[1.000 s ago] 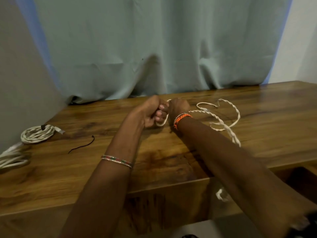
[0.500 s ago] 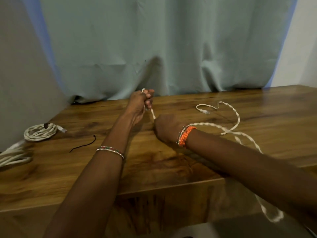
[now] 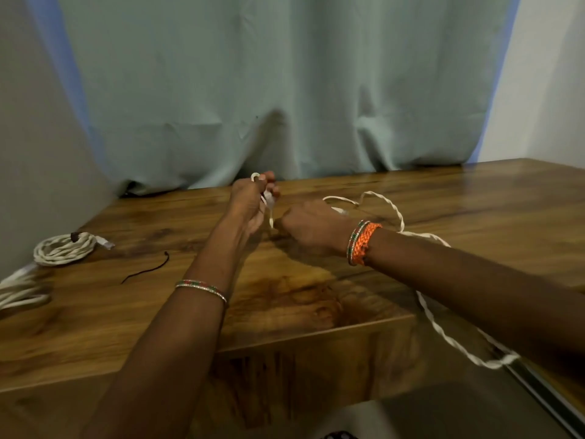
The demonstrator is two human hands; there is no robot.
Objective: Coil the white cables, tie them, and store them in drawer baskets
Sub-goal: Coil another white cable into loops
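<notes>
Fingers of the left hand [image 3: 253, 201] curl around the first small loops of a white twisted cable [image 3: 397, 213], one loop poking out above the fingertips near the far edge of the wooden counter [image 3: 474, 210]. Just to its right, the right hand [image 3: 308, 228] is closed, knuckles up, over the same cable, though whether its fingers pinch the strand or merely guide it cannot be told from this angle. A short, nearly upright run of cable joins the two hands. The loose length lies entirely on the right-hand side: it curves across the counter behind the right wrist, passes under the forearm and hangs off the front edge in a long slack bight. Any further winding would likely draw slack from the right toward the left hand, with the right hand nearer the free run. Well apart at the counter's left end sit a finished coiled cable [image 3: 65, 248] and another white bundle [image 3: 19, 289], with a thin dark tie [image 3: 147, 269] between them and the left arm.
</notes>
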